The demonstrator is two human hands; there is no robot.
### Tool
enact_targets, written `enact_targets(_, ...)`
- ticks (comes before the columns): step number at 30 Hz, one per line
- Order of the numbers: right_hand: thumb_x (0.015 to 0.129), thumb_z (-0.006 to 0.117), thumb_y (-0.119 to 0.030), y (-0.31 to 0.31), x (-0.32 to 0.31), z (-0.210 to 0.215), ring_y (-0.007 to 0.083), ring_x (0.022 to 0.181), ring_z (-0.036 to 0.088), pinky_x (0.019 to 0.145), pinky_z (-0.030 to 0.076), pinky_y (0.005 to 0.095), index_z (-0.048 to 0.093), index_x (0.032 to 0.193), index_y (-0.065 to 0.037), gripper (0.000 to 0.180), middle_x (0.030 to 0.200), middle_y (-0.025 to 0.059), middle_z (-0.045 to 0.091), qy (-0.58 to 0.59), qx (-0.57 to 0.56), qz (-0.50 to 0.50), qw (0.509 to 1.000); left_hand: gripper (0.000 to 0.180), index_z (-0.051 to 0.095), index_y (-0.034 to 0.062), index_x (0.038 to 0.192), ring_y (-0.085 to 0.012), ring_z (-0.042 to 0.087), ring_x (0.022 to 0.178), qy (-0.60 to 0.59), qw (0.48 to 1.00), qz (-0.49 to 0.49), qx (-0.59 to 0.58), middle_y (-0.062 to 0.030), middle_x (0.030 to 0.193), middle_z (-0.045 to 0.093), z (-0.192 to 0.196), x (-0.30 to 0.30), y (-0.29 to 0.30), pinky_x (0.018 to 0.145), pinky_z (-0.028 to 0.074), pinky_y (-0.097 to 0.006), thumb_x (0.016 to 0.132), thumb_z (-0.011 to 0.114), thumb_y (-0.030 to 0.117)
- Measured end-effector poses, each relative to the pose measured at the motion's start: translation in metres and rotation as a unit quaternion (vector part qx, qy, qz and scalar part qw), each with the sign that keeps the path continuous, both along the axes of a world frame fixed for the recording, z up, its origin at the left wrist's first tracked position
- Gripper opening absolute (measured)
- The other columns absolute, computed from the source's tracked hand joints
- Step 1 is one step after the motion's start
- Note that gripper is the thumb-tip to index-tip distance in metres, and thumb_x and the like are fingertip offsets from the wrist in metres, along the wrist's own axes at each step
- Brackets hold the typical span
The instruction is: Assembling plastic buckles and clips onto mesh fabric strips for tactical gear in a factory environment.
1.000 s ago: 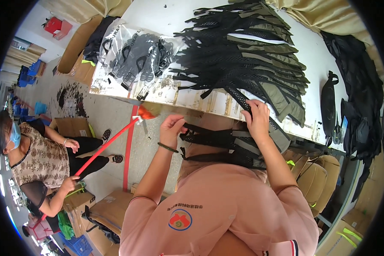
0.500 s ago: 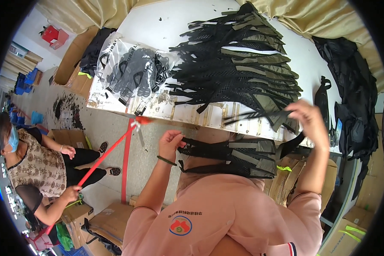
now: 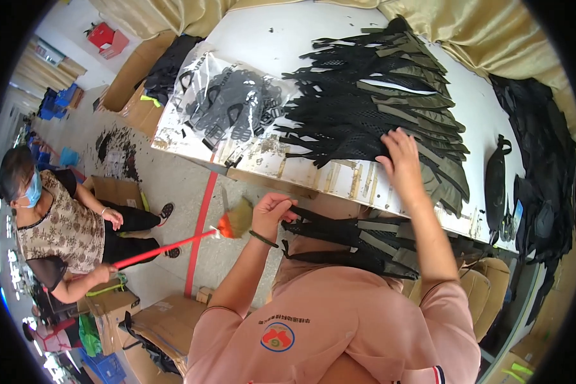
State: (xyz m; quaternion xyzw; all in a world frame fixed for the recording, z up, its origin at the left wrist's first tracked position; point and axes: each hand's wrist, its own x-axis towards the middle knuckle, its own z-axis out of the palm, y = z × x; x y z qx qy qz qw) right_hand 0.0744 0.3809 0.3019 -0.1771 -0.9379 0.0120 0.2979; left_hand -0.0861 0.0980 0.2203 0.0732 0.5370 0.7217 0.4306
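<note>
Left hand (image 3: 270, 214) pinches a strap bundle (image 3: 352, 240) lying crosswise; right hand (image 3: 400, 157) spread on stacked pieces (image 3: 377, 109).

My left hand (image 3: 272, 214) grips one end of a small stack of black mesh and olive strap pieces (image 3: 358, 240), lying flat below the white table's (image 3: 269, 38) near edge. My right hand (image 3: 400, 153) presses flat on the fanned pile (image 3: 377, 109) atop that table.

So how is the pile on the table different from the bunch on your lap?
The table pile is bigger and fanned out flat; the lap bunch is smaller and stacked tight. The right hand rests on the table pile; the left hand grips the lap bunch. Both are black mesh and olive pieces.
</note>
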Motion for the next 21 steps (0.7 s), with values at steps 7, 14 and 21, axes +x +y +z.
enact_targets(7,0.082,0.06,-0.009,-0.137,-0.026,-0.022,0.0244,0.08,0.059,0.075,0.048,0.034,0.061,0.1,0.0,0.02,0.088,0.0135,0.061,-0.05,-0.516,0.173,0.837,0.008,0.056,0.0032,0.09,-0.0107,0.057,0.054,0.106,0.993,-0.038,0.02,-0.0102,0.083,0.066,0.026,0.005,0.015,0.049,0.046,-0.021,0.084,0.059,0.0)
enact_targets(14,0.089,0.056,-0.011,-0.132,-0.019,-0.027,0.0089,0.06,0.054,0.055,0.045,0.0216,0.063,0.097,0.002,0.017,0.071,0.0026,0.059,-0.035,-0.736,0.124,0.665,0.034,0.06,0.0059,0.102,-0.0236,0.058,0.086,0.658,0.736,-0.008,-0.156,-0.009,0.096,0.059,0.054,-0.1,0.083,0.07,0.046,-0.032,0.071,0.073,0.011)
enact_targets(21,0.089,0.057,-0.012,-0.126,-0.023,-0.024,0.0071,0.06,0.055,0.053,0.046,0.0213,0.063,0.096,0.001,0.016,0.07,0.0013,0.058,0.024,-0.736,0.122,0.665,0.025,0.067,0.0049,0.09,-0.0313,0.056,0.09,0.723,0.64,-0.086,-0.245,-0.0116,0.097,0.057,0.025,-0.169,0.105,0.078,0.046,-0.037,0.068,0.073,0.013)
